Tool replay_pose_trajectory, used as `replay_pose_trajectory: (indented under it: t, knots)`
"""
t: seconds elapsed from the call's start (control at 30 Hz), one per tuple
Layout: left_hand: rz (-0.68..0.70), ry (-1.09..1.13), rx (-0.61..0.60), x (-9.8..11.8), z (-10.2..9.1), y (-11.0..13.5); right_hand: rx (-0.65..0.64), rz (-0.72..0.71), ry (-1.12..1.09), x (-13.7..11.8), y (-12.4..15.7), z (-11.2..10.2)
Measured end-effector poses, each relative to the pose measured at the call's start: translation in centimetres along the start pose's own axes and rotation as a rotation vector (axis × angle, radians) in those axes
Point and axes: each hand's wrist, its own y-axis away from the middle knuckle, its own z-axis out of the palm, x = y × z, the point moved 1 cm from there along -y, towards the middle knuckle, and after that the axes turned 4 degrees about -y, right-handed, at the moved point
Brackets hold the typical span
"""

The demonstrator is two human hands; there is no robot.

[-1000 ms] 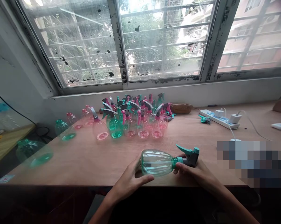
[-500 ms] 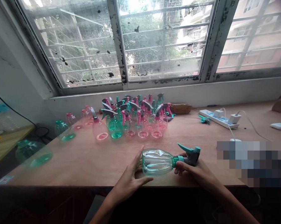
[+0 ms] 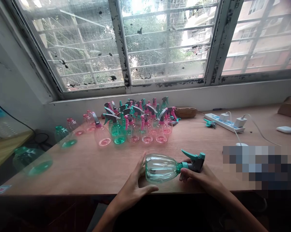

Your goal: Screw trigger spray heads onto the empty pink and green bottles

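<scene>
A clear green spray bottle (image 3: 161,168) lies sideways in front of me, just above the table's front edge. Its base points left, its teal and black trigger head (image 3: 196,161) right. My left hand (image 3: 133,185) cups the base, fingers at the end and behind it, thumb stretched out below. At the neck, my right hand (image 3: 196,175) pinches the teal collar with thumb and fingers. Behind them stands a cluster of pink and green spray bottles (image 3: 147,129) with trigger heads on.
Several headless bottles, such as a green one (image 3: 34,161), stand at the left edge of the table (image 3: 87,170). A loose teal trigger head (image 3: 209,124) lies near a white power strip (image 3: 224,122) with plugs and cables. The window (image 3: 165,45) is behind.
The view has shifted slightly. The glints and ridges on the held bottle look different, as if it has turned a little about its length. Both hands keep their places on it.
</scene>
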Motion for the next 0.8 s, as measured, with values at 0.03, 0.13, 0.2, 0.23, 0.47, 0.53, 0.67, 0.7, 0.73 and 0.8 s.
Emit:
replay_pose_trajectory:
  t: [0.03,0.13,0.2,0.23,0.47,0.53,0.67,0.7,0.73,0.8]
  knots:
    - [-0.011,0.003,-0.009,0.06,-0.06,-0.03,0.001,0.0,0.002,-0.07,0.02,0.04]
    - [-0.046,0.012,-0.043,0.06,-0.25,-0.16,0.011,0.002,0.01,-0.22,0.11,0.14]
    - [-0.041,0.0,-0.044,-0.12,-0.32,-0.18,0.021,0.015,0.019,-0.25,0.17,0.12]
    - [-0.031,-0.007,-0.035,-0.23,-0.33,-0.16,0.028,0.023,0.023,-0.24,0.2,0.09]
    - [-0.031,-0.021,-0.038,-0.2,-0.39,0.04,0.028,0.031,0.037,-0.29,0.26,0.03]
    - [-0.047,-0.027,-0.042,-0.07,-0.4,0.01,0.026,0.037,0.041,-0.26,0.22,0.02]
    - [-0.026,-0.047,-0.028,-0.16,-0.26,-0.01,0.024,0.021,0.037,-0.04,0.12,-0.12]
    - [-0.016,-0.056,-0.021,-0.23,-0.25,0.01,0.025,0.018,0.036,0.01,0.11,-0.15]
    - [-0.01,-0.07,-0.011,-0.3,-0.26,0.04,0.026,0.018,0.036,0.05,0.11,-0.18]
    - [-0.024,-0.095,0.006,-0.4,-0.35,0.11,0.027,0.024,0.041,0.05,0.14,-0.17]
